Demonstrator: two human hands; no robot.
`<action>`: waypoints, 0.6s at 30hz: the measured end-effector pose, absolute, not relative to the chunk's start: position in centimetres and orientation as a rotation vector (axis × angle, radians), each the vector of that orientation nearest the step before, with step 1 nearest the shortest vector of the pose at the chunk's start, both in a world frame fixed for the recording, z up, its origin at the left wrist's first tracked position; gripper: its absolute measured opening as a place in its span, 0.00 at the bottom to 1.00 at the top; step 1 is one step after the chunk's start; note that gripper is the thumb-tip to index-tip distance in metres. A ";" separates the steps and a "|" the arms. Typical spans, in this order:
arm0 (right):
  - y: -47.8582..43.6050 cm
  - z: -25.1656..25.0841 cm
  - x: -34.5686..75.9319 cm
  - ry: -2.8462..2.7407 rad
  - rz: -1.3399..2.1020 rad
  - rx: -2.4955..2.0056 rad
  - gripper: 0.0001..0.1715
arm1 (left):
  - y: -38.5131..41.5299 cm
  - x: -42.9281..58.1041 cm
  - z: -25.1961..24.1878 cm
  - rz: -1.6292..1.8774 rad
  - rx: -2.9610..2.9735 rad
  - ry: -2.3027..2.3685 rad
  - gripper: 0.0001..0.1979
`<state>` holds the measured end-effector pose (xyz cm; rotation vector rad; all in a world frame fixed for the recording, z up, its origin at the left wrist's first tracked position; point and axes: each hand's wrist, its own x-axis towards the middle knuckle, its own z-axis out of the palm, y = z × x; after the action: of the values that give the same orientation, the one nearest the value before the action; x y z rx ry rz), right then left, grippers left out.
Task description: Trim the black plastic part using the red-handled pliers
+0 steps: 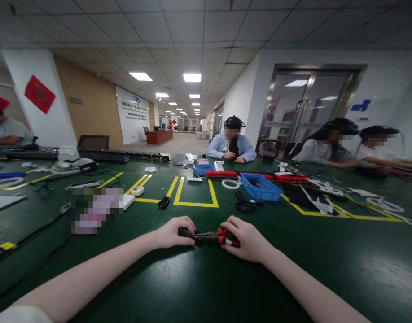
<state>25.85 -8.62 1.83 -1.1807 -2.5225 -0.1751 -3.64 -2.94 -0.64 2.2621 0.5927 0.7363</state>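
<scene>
The left forearm [98,276] and right forearm [313,280], both bare, slant inward from the view's lower corners to where the left grip [176,232] and right grip [248,238] face each other, apart and nearly level, each curled with bent fingers [187,220].

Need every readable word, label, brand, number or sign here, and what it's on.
Nothing reads reliably.
White wall panel: several lines, too blurred.
Grey plaque: too small.
Red diamond paper: dark figure, illegible.
Blue wall logo: caption below too small.
Shirt of person opposite: lettering partly hidden, unclear.
Pliers in right hand: no readable marking.
</scene>
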 end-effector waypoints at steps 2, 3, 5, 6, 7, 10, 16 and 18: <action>-8.3 1.5 26.0 -2.517 -0.253 -1.100 0.24 | -3.0 -3.6 -0.5 0.733 2.274 0.582 0.07; -8.2 1.4 26.0 -2.518 -0.280 -1.066 0.23 | -3.0 -3.7 -0.4 0.732 2.281 0.576 0.06; -8.0 1.3 26.1 -2.497 -0.330 -1.026 0.22 | -3.1 -3.7 -0.3 0.730 2.293 0.563 0.05; -7.9 1.3 26.1 -2.483 -0.342 -1.022 0.22 | -3.1 -3.7 -0.2 0.731 2.298 0.560 0.05; -7.8 1.3 26.2 -2.464 -0.346 -1.029 0.22 | -3.2 -3.7 -0.1 0.733 2.304 0.557 0.04; -7.5 1.2 26.2 -2.421 -0.316 -1.072 0.21 | -3.2 -3.7 0.0 0.735 2.319 0.549 0.04; -7.0 1.1 26.4 -2.408 -0.272 -1.068 0.21 | -3.3 -3.8 0.2 0.714 2.338 0.540 0.04; -6.9 1.1 26.4 -2.422 -0.256 -1.047 0.20 | -3.3 -3.8 0.2 0.713 2.338 0.556 0.06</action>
<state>26.45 -6.88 1.11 -1.0467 -2.4219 -0.2559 -3.80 -3.28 0.17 2.3381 0.5559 0.7129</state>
